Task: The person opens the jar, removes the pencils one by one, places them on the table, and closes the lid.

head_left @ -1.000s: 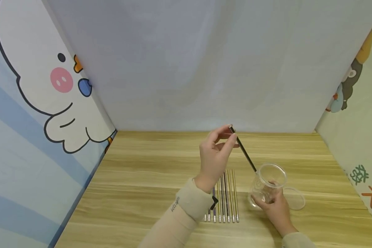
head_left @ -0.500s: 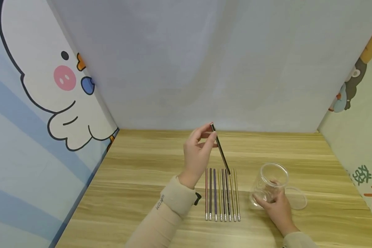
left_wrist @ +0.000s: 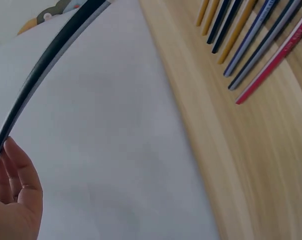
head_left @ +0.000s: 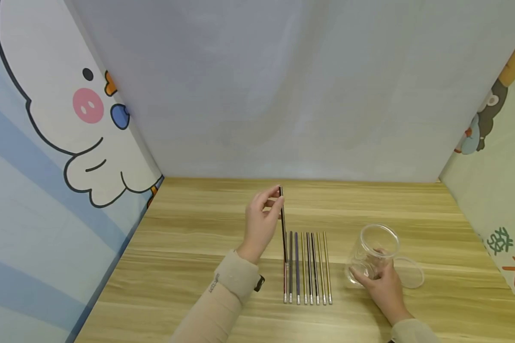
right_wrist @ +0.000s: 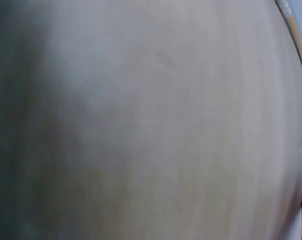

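Observation:
My left hand pinches a black pencil near its upper end between thumb and fingertips. The pencil stands nearly upright, its lower end overlapping the red pencil at the left of a row. In the left wrist view, the black pencil slants up from my fingertips. My right hand grips a clear jar low on its side. The jar's mouth faces up and no pencils show inside. The right wrist view is mostly blurred tabletop, with a bit of hand at its right edge.
Several pencils lie side by side with silver ends toward me, among them a purple pencil and a gold pencil. A clear round lid lies right of the jar. Printed panels and a plain backdrop enclose the wooden table.
My left hand has carried the black pencil leftward from beside the jar to the row's left end, lowering it and turning it more upright. The right hand still holds the jar in place.

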Action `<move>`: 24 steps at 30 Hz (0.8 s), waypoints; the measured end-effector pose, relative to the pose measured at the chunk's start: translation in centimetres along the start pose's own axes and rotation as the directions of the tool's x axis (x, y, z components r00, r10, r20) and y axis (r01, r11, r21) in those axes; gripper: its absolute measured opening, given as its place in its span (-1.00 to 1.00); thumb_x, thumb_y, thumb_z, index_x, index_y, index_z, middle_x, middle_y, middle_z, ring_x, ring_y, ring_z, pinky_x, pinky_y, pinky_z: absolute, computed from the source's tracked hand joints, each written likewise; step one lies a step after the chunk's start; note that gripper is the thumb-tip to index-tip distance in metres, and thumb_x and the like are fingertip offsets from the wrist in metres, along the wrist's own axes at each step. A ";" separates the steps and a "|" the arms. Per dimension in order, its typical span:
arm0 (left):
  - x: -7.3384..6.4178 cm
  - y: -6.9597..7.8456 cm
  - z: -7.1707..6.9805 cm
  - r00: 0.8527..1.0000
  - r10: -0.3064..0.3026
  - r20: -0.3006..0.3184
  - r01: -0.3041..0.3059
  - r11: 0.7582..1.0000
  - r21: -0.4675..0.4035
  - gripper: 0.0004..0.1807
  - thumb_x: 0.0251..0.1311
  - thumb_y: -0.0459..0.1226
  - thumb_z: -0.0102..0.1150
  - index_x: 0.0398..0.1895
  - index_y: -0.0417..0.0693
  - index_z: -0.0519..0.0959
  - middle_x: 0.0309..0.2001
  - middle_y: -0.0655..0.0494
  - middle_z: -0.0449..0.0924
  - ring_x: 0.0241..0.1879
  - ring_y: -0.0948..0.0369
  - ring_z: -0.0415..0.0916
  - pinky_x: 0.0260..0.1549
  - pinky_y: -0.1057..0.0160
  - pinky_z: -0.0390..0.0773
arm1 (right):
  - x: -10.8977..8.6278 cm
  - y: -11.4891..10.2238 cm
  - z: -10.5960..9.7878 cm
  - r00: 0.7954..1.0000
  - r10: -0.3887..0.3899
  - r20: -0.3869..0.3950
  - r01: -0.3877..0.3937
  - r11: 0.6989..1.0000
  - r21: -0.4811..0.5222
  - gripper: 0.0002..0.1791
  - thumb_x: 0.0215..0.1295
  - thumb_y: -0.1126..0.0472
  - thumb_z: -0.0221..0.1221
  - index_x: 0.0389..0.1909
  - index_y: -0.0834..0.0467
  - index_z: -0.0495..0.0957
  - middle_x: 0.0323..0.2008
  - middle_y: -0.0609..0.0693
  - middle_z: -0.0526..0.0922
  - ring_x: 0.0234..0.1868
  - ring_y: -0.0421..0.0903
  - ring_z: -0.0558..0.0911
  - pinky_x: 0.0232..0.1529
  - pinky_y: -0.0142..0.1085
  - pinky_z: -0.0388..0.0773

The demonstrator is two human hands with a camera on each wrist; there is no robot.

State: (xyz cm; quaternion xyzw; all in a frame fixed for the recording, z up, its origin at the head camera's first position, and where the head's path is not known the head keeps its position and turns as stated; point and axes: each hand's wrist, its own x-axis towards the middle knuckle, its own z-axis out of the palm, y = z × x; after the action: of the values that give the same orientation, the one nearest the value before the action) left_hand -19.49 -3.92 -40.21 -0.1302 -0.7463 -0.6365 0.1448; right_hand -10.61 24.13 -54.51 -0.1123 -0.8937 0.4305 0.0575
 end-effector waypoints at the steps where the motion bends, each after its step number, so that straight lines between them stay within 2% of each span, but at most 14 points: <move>1: -0.1 -0.4 -0.1 1.000 -0.022 0.007 0.022 1.000 0.010 -0.65 0.37 -0.37 0.15 0.16 -0.33 0.54 -0.07 -0.22 0.57 -0.23 0.00 0.59 -0.38 0.13 0.71 | 0.0 0.0 0.0 1.000 0.002 0.001 -0.002 1.000 0.002 -0.01 0.10 -0.03 0.44 0.40 0.24 0.08 -0.20 0.27 0.63 -0.40 -0.10 0.45 -0.38 -0.31 0.40; 6: -0.5 -2.3 -0.3 0.992 -0.121 0.038 0.118 0.989 0.087 -0.64 0.38 -0.32 0.15 0.18 -0.27 0.55 -0.05 -0.18 0.60 -0.25 0.07 0.58 -0.41 0.28 0.69 | 0.1 0.0 -0.3 1.000 -0.013 0.008 0.013 1.000 -0.002 -0.03 0.13 -0.02 0.42 0.39 0.25 0.07 -0.01 0.38 0.60 -0.23 0.09 0.59 -0.28 -0.23 0.49; 10: -1.1 -3.9 -0.4 0.976 -0.211 0.053 0.204 0.972 0.120 -0.63 0.38 -0.31 0.15 0.20 -0.24 0.55 -0.03 -0.15 0.60 -0.31 0.17 0.55 -0.45 0.42 0.63 | 0.2 0.0 -0.4 1.000 0.000 0.017 0.000 1.000 -0.006 -0.01 0.14 -0.04 0.41 0.40 0.25 0.05 0.08 0.42 0.56 -0.12 0.15 0.58 -0.23 -0.24 0.47; 12: -1.5 -4.7 -0.4 0.965 -0.255 0.057 0.247 0.961 0.123 -0.63 0.38 -0.30 0.15 0.21 -0.24 0.54 -0.02 -0.15 0.59 -0.32 0.20 0.53 -0.43 0.42 0.63 | 0.2 0.1 -0.4 1.000 0.014 0.022 -0.014 1.000 -0.001 0.00 0.14 -0.05 0.41 0.41 0.24 0.05 0.08 0.41 0.56 -0.14 0.13 0.56 -0.25 -0.26 0.45; 15: -2.0 -6.0 -0.5 0.946 -0.320 0.050 0.311 0.941 0.135 -0.62 0.39 -0.27 0.15 0.22 -0.19 0.55 -0.01 -0.10 0.59 -0.33 0.25 0.51 -0.40 0.39 0.63 | 0.2 0.1 -0.4 0.999 0.026 0.020 -0.026 1.000 0.002 0.01 0.12 -0.06 0.43 0.42 0.22 0.05 -0.10 0.33 0.61 -0.24 0.04 0.53 -0.30 -0.28 0.43; 19: -2.7 -7.4 -0.5 0.929 -0.370 0.031 0.362 0.922 0.140 -0.63 0.37 -0.29 0.17 0.20 -0.18 0.57 -0.02 -0.07 0.61 -0.42 0.28 0.49 -0.48 0.41 0.57 | 0.2 0.1 -0.2 1.000 0.014 0.002 -0.014 1.000 -0.003 0.01 0.09 -0.05 0.44 0.41 0.22 0.08 -0.27 0.20 0.61 -0.33 -0.06 0.47 -0.32 -0.29 0.40; 21: -2.9 -8.0 -0.5 0.924 -0.381 0.025 0.375 0.917 0.136 -0.64 0.36 -0.32 0.17 0.19 -0.20 0.57 -0.04 -0.08 0.62 -0.45 0.29 0.48 -0.51 0.43 0.55 | 0.2 0.1 -0.1 1.000 0.006 -0.005 -0.006 1.000 0.001 -0.01 0.09 -0.04 0.45 0.40 0.20 0.10 -0.22 0.24 0.63 -0.34 -0.09 0.47 -0.34 -0.30 0.41; 24: -3.2 -8.7 -0.4 0.914 -0.406 0.023 0.398 0.906 0.142 -0.65 0.34 -0.35 0.18 0.17 -0.22 0.58 -0.05 -0.09 0.62 -0.44 0.30 0.48 -0.52 0.42 0.57 | 0.1 0.2 0.1 1.000 -0.018 -0.018 0.018 1.000 0.007 -0.05 0.09 -0.02 0.45 0.37 0.18 0.11 -0.02 0.31 0.64 -0.40 -0.15 0.46 -0.40 -0.34 0.41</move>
State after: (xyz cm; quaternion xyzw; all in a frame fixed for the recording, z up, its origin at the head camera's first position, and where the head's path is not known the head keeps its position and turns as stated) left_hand -19.78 -5.72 -49.31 0.0199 -0.8018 -0.5973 -0.0005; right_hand -10.68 24.18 -54.69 -0.1078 -0.8926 0.4322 0.0696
